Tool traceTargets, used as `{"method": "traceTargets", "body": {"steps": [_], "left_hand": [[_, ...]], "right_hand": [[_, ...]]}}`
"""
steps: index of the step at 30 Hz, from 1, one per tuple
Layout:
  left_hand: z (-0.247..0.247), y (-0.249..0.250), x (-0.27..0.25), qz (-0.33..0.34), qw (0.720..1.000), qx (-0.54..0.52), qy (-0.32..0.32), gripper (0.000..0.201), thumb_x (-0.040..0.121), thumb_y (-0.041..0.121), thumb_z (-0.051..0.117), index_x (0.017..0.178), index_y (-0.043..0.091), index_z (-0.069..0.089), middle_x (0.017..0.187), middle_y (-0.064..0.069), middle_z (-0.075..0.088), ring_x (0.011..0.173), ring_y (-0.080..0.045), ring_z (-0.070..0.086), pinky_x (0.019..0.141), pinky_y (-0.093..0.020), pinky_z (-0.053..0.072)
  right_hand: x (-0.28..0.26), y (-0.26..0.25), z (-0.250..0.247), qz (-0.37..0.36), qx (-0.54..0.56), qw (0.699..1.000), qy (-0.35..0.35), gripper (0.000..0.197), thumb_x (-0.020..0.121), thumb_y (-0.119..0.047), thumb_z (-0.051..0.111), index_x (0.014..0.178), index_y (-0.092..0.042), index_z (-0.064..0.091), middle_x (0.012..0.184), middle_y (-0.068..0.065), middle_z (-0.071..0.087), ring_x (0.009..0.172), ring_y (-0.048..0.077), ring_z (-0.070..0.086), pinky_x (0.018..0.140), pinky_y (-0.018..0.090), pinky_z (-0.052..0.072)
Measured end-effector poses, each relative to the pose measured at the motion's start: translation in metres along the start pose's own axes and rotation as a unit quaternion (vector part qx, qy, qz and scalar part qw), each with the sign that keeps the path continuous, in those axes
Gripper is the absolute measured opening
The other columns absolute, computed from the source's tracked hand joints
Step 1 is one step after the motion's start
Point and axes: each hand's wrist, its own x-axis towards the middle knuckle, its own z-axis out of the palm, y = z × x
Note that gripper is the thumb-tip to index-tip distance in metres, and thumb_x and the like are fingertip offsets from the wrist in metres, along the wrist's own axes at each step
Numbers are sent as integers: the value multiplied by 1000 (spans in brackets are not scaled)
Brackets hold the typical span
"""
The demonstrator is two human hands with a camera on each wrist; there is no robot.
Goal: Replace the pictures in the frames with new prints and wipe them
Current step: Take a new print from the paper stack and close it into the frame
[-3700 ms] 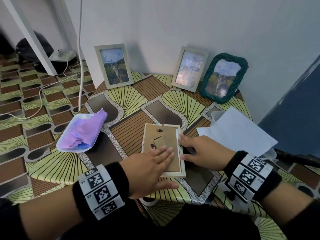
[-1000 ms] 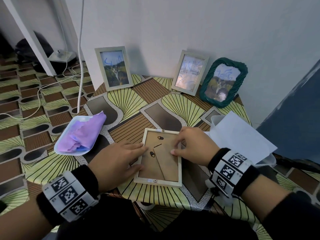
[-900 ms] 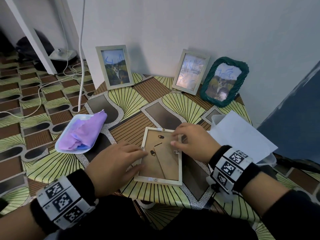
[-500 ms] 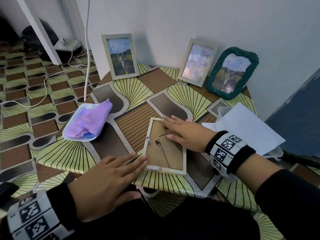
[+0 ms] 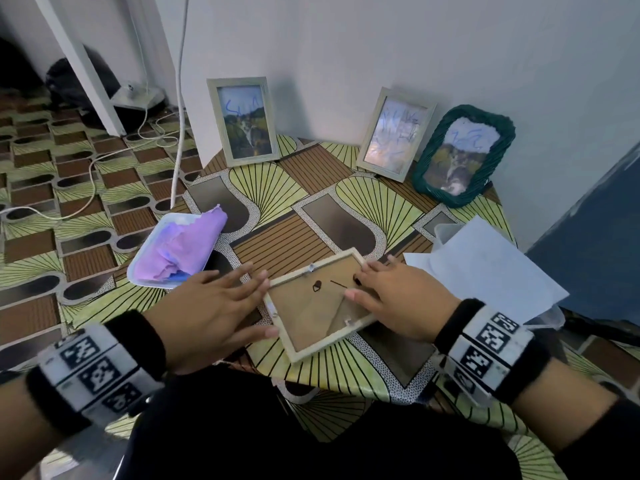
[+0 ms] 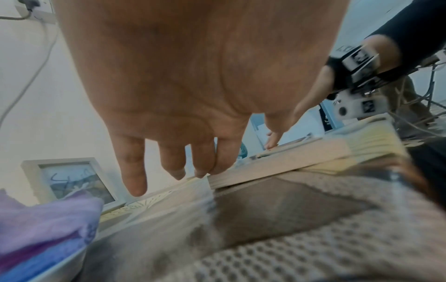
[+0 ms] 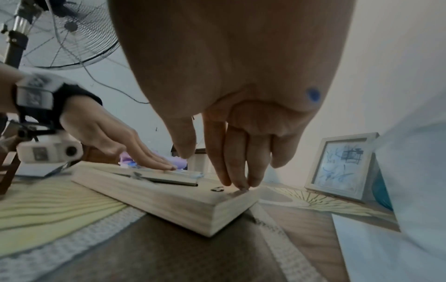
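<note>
A pale wooden picture frame (image 5: pixel 313 348) (image 7: pixel 169 202) (image 6: pixel 277 160) lies face down near the table's front edge, turned at an angle, its brown backing board (image 5: pixel 308 306) up. My left hand (image 5: pixel 214 306) (image 6: pixel 178 167) lies flat beside it, straight fingers touching its left edge. My right hand (image 5: pixel 384 296) (image 7: pixel 231 171) rests with straight fingers pressing on the frame's right corner. Three framed pictures stand against the wall: a pale frame (image 5: pixel 242 121) on the left, a second pale frame (image 5: pixel 394 133) and a green woven frame (image 5: pixel 462 155).
A white tray (image 5: pixel 145 271) holding a purple cloth (image 5: pixel 183 247) sits left of the frame. White paper sheets (image 5: pixel 485 271) lie over a clear plastic container (image 5: pixel 443 233) on the right. A white cable (image 5: pixel 178 116) hangs by the table's left side.
The face-down frame has been rotated from upright to a diagonal lie. My left hand moved up to its left edge and my right hand shifted to its right corner.
</note>
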Motion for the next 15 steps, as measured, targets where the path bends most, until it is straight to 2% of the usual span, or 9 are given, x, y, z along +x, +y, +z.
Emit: {"method": "traceTargets", "body": {"steps": [2,4,6,8,9,11,12,14,15], "left_hand": [[-1,-9,15,-5,1000,2,-3,106,70,81,-25,155,22,-6,159,9,-13,147,-12,-19,122,-36,13],[-3,-15,26,-9,1000,7,-12,107,70,84,-21,155,20,-8,160,6,-15,148,-13,-17,122,-36,16],[-4,-18,35,-10,1000,7,-14,109,69,86,-17,155,19,-10,160,5,-17,148,-12,-15,121,-35,18],[-5,-19,41,-13,1000,1,-10,112,66,88,-14,155,19,-11,160,5,-19,149,-11,-14,121,-34,19],[-5,-18,42,-16,1000,-4,-8,112,66,88,-12,155,20,-11,160,6,-19,149,-10,-13,120,-33,20],[-7,-16,42,-22,1000,-9,-1,108,70,86,-5,156,21,-9,161,7,-16,150,-9,-10,118,-32,23],[-7,-14,41,-26,1000,-7,6,106,71,85,-3,156,21,-7,161,8,-15,150,-9,-8,116,-32,25],[-6,-11,38,-33,999,-11,25,104,73,83,-3,157,22,-2,162,8,-10,150,-8,-3,114,-31,26],[-5,-9,35,-36,998,-21,39,100,76,82,-1,157,23,1,162,9,-7,150,-6,-1,113,-30,26]], "right_hand": [[-14,-3,-1,25,22,999,11,53,100,-56,26,116,-20,62,133,4,58,130,28,46,106,40,38],[-24,-3,2,36,42,998,22,45,98,-56,34,111,-25,64,130,0,61,123,26,52,101,38,44],[-31,-1,8,34,63,997,28,35,96,-53,44,114,-28,62,137,-3,58,124,22,53,105,37,43],[-37,0,13,34,85,995,35,38,92,-49,53,124,-30,58,146,-6,51,130,18,51,106,37,42],[-39,0,14,37,97,993,50,38,91,-48,56,126,-31,57,142,-8,54,124,18,55,101,35,45],[-42,2,14,49,121,987,91,40,87,-46,62,124,-33,56,123,-10,66,105,18,63,81,30,48],[-43,3,13,54,128,985,104,44,85,-46,63,126,-32,55,122,-10,66,101,17,63,77,30,48],[-44,6,13,56,131,984,108,51,85,-47,65,132,-32,53,134,-10,60,104,16,62,77,27,46],[-45,7,13,57,127,985,106,51,85,-49,64,132,-32,54,132,-11,61,99,14,62,71,23,43]]}}
